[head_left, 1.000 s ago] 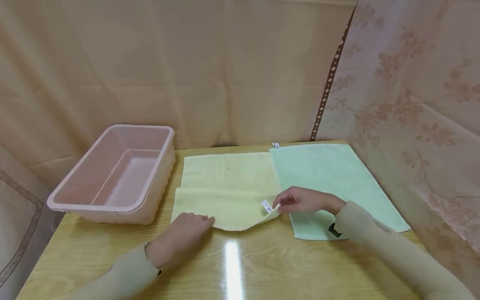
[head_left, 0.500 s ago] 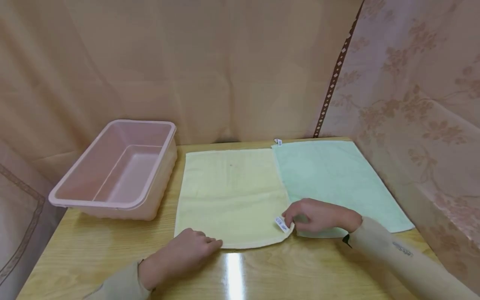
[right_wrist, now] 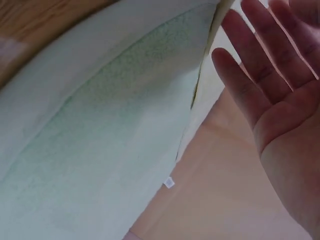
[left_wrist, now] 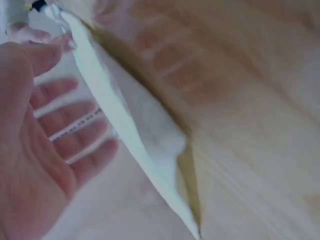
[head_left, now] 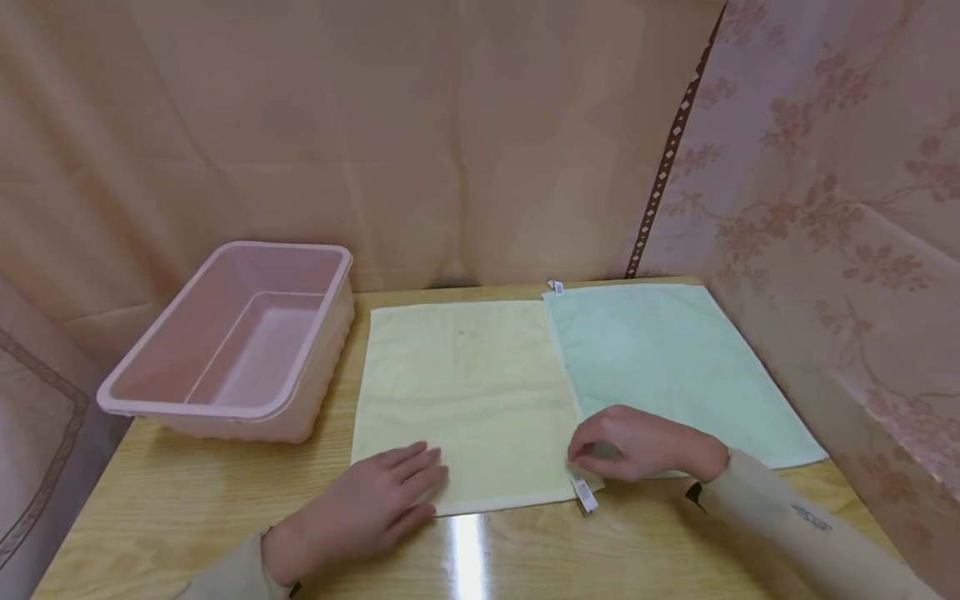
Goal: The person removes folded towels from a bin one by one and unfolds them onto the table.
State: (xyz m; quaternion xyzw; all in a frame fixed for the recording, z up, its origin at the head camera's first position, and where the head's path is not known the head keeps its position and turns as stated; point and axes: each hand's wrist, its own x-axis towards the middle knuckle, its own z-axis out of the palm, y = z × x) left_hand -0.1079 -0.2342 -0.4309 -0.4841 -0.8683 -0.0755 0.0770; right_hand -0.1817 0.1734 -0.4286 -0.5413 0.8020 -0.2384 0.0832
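A pale yellow towel (head_left: 465, 392) lies spread flat on the wooden table. My left hand (head_left: 382, 500) is over its near left corner, fingers spread and straight; the left wrist view shows the open palm (left_wrist: 40, 130) beside the cloth's edge. My right hand (head_left: 637, 446) is at the near right corner, by a white tag (head_left: 583, 492), its thumb and index fingertips close together at the cloth. In the right wrist view the other fingers (right_wrist: 250, 85) reach out loosely with no cloth in them. A mint green towel (head_left: 667, 367) lies flat to the right, adjoining the yellow one.
A pink plastic basin (head_left: 315, 342) stands on the table's left side, with nothing visible in it. Behind is a beige curtain (head_left: 405, 150); a floral cloth (head_left: 840, 250) hangs on the right. Bare wooden tabletop (head_left: 525, 558) shows along the front.
The yellow towel's near edge has come toward me, and its fold has opened out flat. My left hand's fingers have spread; my right hand has moved nearer and let the tagged corner down.
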